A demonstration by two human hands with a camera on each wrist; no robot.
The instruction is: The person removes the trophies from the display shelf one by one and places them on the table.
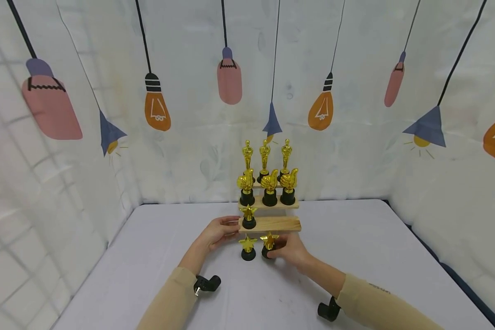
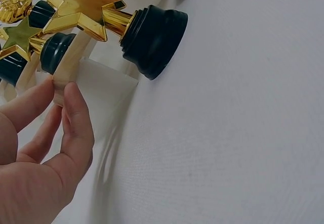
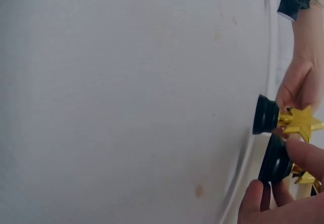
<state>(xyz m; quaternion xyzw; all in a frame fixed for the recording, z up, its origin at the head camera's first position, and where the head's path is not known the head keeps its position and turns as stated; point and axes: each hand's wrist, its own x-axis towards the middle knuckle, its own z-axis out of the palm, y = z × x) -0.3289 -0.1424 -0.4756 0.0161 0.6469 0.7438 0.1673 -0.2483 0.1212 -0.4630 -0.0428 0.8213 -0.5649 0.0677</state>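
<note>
My left hand (image 1: pixel 220 233) pinches the left end of the lowest wooden shelf board (image 1: pixel 278 224) between thumb and fingers. On that end of the board stands a gold star trophy (image 1: pixel 249 217) with a black base. My right hand (image 1: pixel 290 250) grips a second star trophy (image 1: pixel 268 245) by its black base, in front of the board. In the right wrist view the fingers and thumb wrap this base (image 3: pixel 277 159). A third star trophy (image 1: pixel 248 248) stands on the white table just left of it, near the left hand.
Three gold thumbs-up trophies (image 1: pixel 270 188) stand on the middle tier. Behind them, three gold figure trophies (image 1: pixel 264 158) occupy the top tier. The white-covered table (image 1: pixel 181 215) meets a fabric backdrop (image 1: pixel 189 151) printed with hanging lamps.
</note>
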